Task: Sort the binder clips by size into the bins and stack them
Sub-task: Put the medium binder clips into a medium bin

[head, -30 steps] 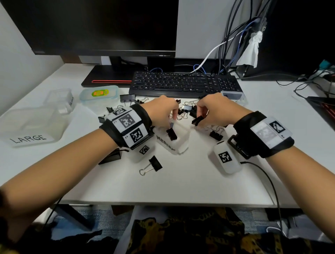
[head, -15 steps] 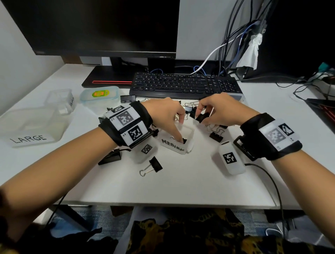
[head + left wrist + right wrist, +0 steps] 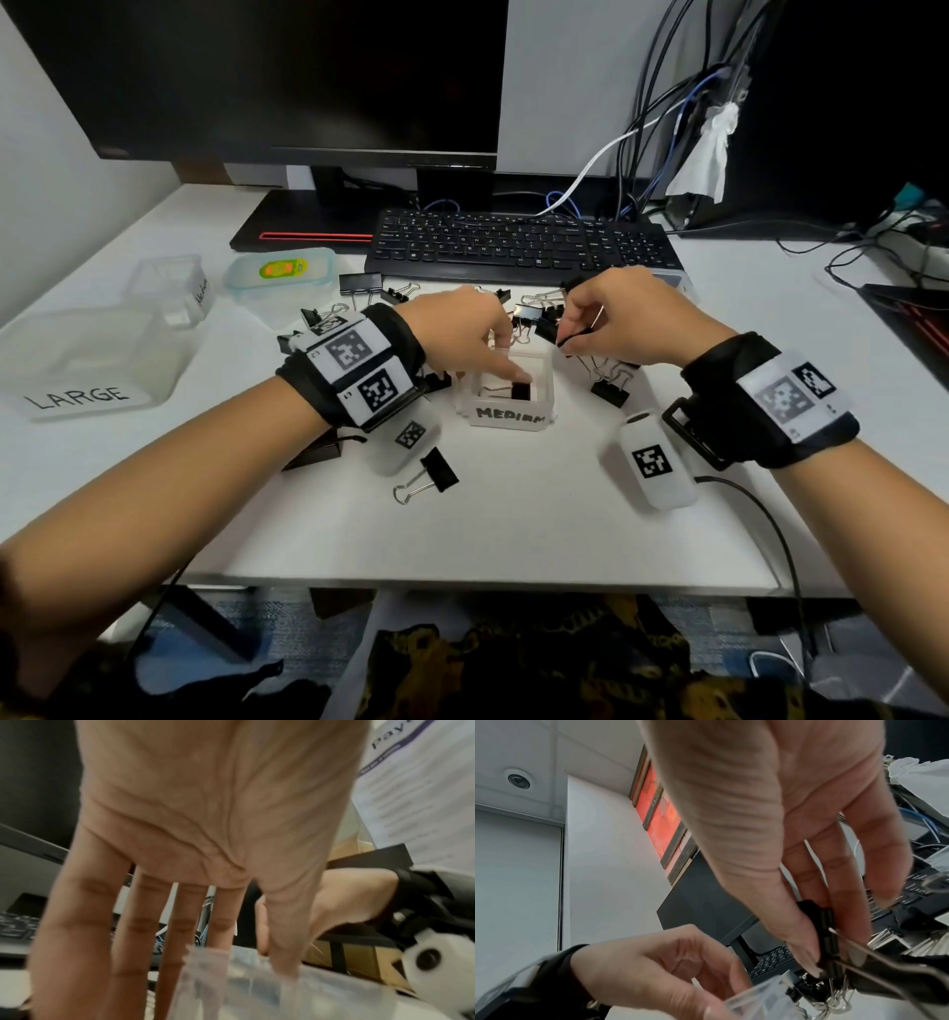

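A clear bin labelled MEDIUM [image 3: 508, 413] stands mid-desk with one black binder clip [image 3: 519, 391] lying inside. My left hand [image 3: 506, 354] reaches over its rim with a finger just above that clip and holds nothing. The left wrist view shows this left hand [image 3: 244, 949] with straight fingers and the thumb dipping into the bin [image 3: 282, 994]. Just right of the bin, my right hand [image 3: 562, 329] pinches a black binder clip [image 3: 549, 331] between thumb and fingers. The right wrist view shows the same right hand [image 3: 831, 963] pinching that clip [image 3: 829, 939].
Loose clips lie behind the bin [image 3: 534, 311], to its right [image 3: 608, 388] and in front [image 3: 434, 473]. A larger clip [image 3: 359, 282] sits near the keyboard [image 3: 513, 246]. The LARGE bin [image 3: 92, 360], a smaller bin [image 3: 174, 288] and a lidded box [image 3: 280, 270] stand at left.
My left hand lowered a clip into the MEDIUM bin and let it go. The right hand kept its clip and shifted slightly up and right.
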Demonstrator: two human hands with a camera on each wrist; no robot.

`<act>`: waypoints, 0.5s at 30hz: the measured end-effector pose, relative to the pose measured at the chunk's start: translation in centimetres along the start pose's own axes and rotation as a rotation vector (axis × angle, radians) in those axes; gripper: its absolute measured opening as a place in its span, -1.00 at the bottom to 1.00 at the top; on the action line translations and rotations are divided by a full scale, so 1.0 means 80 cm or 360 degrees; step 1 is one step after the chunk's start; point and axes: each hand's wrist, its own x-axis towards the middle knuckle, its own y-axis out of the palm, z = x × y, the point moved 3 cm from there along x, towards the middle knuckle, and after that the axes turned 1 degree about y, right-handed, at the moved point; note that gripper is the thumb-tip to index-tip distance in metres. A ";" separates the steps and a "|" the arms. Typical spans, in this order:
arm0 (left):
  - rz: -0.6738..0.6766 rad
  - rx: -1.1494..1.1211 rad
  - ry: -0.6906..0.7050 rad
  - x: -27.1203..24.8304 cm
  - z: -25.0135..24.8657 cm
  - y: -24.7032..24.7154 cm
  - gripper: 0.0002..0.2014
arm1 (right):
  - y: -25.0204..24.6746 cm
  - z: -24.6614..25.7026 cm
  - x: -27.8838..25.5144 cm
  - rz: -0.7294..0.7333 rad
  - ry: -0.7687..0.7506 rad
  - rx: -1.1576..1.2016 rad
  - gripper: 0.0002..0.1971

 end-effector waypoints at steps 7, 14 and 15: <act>0.0030 -0.0313 -0.0025 -0.009 0.015 -0.014 -0.87 | -0.009 0.001 -0.003 -0.0119 0.0135 0.0093 -0.87; 0.0156 -0.0353 -0.0057 -0.009 0.009 0.000 -0.67 | -0.030 0.016 -0.013 -0.0246 0.0122 0.0178 -0.86; 0.0190 -0.0366 -0.0054 -0.009 0.007 0.002 -0.66 | -0.032 0.019 -0.015 -0.0260 0.0097 0.0222 -0.86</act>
